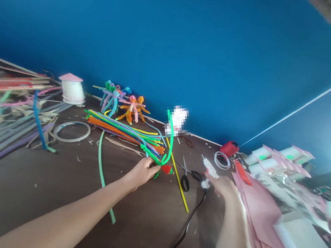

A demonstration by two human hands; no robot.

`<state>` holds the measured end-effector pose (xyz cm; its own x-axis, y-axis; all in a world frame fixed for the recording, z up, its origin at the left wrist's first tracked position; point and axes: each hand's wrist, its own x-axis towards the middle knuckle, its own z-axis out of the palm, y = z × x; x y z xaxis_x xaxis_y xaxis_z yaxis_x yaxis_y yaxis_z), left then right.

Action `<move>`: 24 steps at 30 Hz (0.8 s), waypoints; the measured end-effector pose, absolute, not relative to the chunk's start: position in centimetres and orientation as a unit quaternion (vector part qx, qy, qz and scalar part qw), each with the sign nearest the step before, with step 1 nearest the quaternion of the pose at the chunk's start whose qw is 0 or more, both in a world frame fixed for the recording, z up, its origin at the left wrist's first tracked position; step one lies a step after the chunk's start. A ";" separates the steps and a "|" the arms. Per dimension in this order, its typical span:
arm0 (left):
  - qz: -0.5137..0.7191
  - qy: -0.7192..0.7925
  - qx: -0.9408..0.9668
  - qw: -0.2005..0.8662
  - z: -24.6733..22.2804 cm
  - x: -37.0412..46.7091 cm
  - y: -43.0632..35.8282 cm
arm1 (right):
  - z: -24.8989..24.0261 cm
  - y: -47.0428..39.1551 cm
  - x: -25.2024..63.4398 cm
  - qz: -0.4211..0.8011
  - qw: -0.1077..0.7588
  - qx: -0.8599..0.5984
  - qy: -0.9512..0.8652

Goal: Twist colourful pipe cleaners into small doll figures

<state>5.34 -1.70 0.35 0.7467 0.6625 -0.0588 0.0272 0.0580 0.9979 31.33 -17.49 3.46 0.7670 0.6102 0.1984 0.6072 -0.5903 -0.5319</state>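
Note:
My left hand [142, 173] is closed on a green pipe cleaner figure [150, 153] with a red piece [166, 169] at its side. One bright green pipe cleaner stem [171, 139] stands up from it. To the right, my right hand [222, 184], blurred by motion, has its fingers around the handle of a white hot glue gun [210, 167], whose nozzle points up and away. A black cord [189, 221] runs from the gun toward me. Between both hands lie black-handled scissors [188, 176] and a yellow pipe cleaner [178, 177].
Beyond my left hand lies a bundle of coloured pipe cleaners [122, 128], with finished pipe cleaner figures [133, 107] near the blue wall. A tape ring [72, 140] and a white pot with a pink top [72, 90] stand left. Pink sheets [260, 208] and a red spool [229, 148] are right.

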 end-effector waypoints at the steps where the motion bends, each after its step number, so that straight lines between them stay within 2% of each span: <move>1: 0.234 0.270 0.641 0.679 0.3 5.3 -1.7 | 3.3 -17.7 31.0 0.071 0.298 -0.900 -0.310; 3: 0.229 0.280 0.641 0.677 0.2 5.3 -1.7 | 3.1 -17.9 30.3 0.157 0.300 -0.904 -0.261; 6: 0.228 0.293 0.651 0.662 0.3 5.2 -1.6 | 2.9 -18.0 28.8 0.127 0.341 -0.901 -0.235; 7: 0.229 0.294 0.653 0.659 0.4 5.2 -1.6 | 2.9 -17.9 28.1 0.118 0.372 -0.892 -0.229; 10: 0.228 0.293 0.656 0.657 0.2 5.3 -1.5 | 3.0 -17.9 25.4 0.114 0.538 -0.800 -0.240; 12: 0.224 0.299 0.652 0.660 -0.1 5.4 -1.4 | 3.1 -17.9 23.0 0.130 0.562 -0.756 -0.308; 14: 0.222 0.307 0.647 0.662 -0.5 5.5 -1.4 | 3.3 -17.8 20.6 0.122 0.533 -0.748 -0.377; 18: 0.242 0.290 0.648 0.662 -0.9 5.6 -1.4 | 3.7 -17.4 17.4 0.017 0.443 -0.765 -0.467; 24: 0.241 0.292 0.642 0.667 -0.7 5.6 -1.4 | 3.5 -17.0 17.3 -0.086 0.357 -0.785 -0.499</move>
